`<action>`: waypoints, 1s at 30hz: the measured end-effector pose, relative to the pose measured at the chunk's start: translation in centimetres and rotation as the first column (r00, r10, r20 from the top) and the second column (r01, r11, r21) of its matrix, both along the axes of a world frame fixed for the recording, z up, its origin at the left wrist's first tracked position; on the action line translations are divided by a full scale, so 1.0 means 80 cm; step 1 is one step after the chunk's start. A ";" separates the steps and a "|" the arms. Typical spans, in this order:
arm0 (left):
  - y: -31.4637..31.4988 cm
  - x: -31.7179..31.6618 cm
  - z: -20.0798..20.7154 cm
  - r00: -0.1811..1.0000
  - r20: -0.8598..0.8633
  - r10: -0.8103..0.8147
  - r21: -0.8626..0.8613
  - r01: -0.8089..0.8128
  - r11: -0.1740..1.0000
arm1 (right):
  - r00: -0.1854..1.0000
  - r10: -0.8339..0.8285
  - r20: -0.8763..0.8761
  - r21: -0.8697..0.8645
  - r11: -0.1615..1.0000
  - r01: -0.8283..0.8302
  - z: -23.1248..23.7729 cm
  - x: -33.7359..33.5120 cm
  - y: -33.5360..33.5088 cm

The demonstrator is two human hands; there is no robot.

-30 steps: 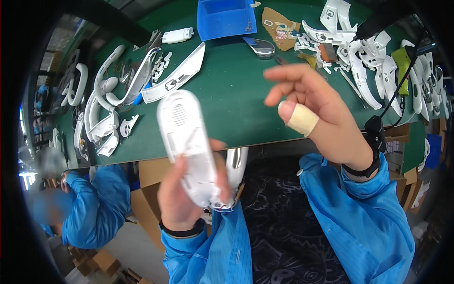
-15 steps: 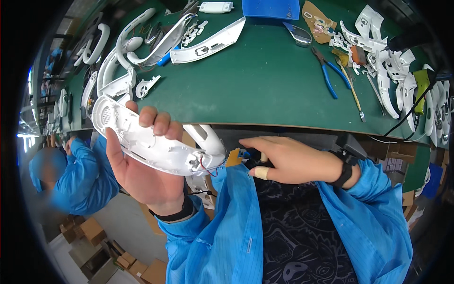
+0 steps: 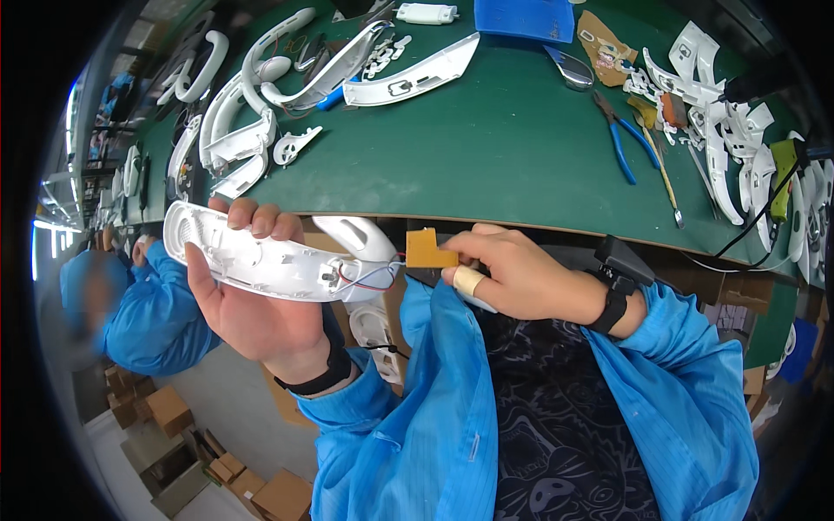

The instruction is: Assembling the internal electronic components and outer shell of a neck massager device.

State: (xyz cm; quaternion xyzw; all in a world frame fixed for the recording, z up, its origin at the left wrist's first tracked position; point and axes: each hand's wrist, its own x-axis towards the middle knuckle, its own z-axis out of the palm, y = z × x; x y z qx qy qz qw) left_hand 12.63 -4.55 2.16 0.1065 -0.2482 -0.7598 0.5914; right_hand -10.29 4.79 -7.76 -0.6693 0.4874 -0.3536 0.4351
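My left hand (image 3: 265, 326) is wrapped round a long white plastic shell (image 3: 252, 267), its ribbed hollow inside facing up and a perforated round patch at its left end. Thin red and blue wires (image 3: 375, 280) run from the shell's right end toward a flat orange-yellow L-shaped piece (image 3: 422, 252). That piece is pinched between the thumb and fingers of my right hand (image 3: 512, 273), which has a beige bandage on one digit. A white part with an oval slot (image 3: 358, 236) shows just behind the shell's right end.
The green workbench (image 3: 417, 156) lies beyond my hands. On it are white curved housings (image 3: 417, 74), a blue tray (image 3: 524, 19), blue-handled pliers (image 3: 621, 143), a brush (image 3: 665, 187) and white parts piled at right. A person in blue (image 3: 156, 313) sits at left; cardboard boxes (image 3: 169, 410) stand below.
My left hand has tipped the shell flatter and lowered its left end. The orange-yellow piece has turned its broad face into view and risen slightly with my right hand. The whole view has shifted a little.
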 end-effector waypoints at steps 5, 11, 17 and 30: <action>0.014 0.010 0.011 0.998 0.012 0.064 -0.047 -0.064 0.997 | 0.985 -0.093 0.148 -0.071 0.992 0.105 0.040 -0.014 -0.004; 0.035 -0.017 0.034 0.999 0.045 -0.003 -0.131 0.009 0.991 | 0.945 -0.073 0.320 0.182 0.983 0.014 0.117 -0.061 -0.006; 0.046 -0.051 0.060 0.991 0.073 -0.107 -0.160 0.118 0.980 | 0.927 -0.064 0.371 0.414 0.904 -0.103 0.124 -0.102 -0.004; 0.028 -0.083 0.149 0.975 0.206 -0.086 -0.198 0.128 0.972 | 0.804 0.317 0.503 0.146 0.885 -0.441 0.061 -0.100 0.014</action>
